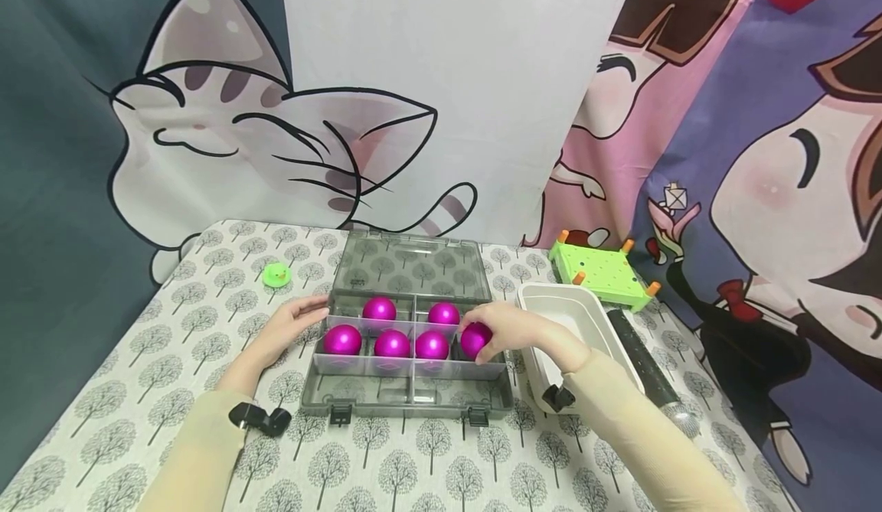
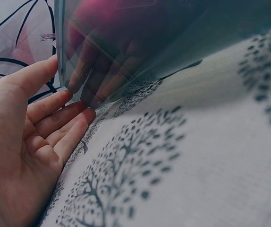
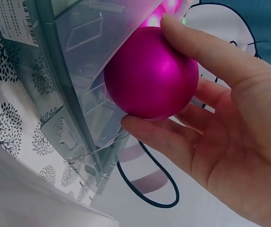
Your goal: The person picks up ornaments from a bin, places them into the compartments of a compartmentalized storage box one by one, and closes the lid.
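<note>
A see-through grey compartment box (image 1: 358, 384) lies on the table with its lid (image 1: 413, 267) folded back. Several shiny magenta balls sit in its back and middle rows, among them a back-left ball (image 1: 380, 310) and a middle-row ball (image 1: 342, 340). My right hand (image 1: 506, 325) grips another magenta ball (image 3: 150, 73) between thumb and fingers, at the right end of the middle row, beside a clear divider (image 3: 109, 45). At the box's left side is my left hand (image 1: 285, 331), its thumb and loosely bent fingertips against the outer wall (image 2: 62, 42).
A white bin (image 1: 524, 290) stands right of the box, under my right forearm. Beyond it are an upturned green toy table (image 1: 599, 269) with orange legs and a dark microphone (image 1: 648, 366). A green duck toy (image 1: 277, 275) sits back left. Printed curtains hang behind.
</note>
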Available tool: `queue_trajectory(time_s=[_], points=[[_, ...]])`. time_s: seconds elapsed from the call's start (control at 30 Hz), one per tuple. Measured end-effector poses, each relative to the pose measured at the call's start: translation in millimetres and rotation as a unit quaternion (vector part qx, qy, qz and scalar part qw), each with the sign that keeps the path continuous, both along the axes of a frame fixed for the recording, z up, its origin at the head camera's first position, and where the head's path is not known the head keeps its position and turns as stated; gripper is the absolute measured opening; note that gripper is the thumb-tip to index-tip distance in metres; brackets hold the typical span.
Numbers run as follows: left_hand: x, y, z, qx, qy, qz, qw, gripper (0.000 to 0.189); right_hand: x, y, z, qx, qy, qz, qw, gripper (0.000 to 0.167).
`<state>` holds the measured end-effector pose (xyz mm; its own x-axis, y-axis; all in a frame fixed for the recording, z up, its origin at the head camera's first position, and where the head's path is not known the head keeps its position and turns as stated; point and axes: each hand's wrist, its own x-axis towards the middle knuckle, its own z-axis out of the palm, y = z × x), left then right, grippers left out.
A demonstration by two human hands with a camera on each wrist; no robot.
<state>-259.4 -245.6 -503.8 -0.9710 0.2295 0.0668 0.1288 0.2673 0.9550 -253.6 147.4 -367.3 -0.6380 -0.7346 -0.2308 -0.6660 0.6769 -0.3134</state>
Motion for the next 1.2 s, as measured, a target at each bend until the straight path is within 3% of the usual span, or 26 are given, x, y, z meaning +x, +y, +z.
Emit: queue_trajectory(time_s=[1.2], points=[[0.3,-0.4,2.2,0.003,-0.004,-0.003,1.0000,0.056,1.5,1.3,-2.5,0.009,0.001,0.007,0.9999,0.055]])
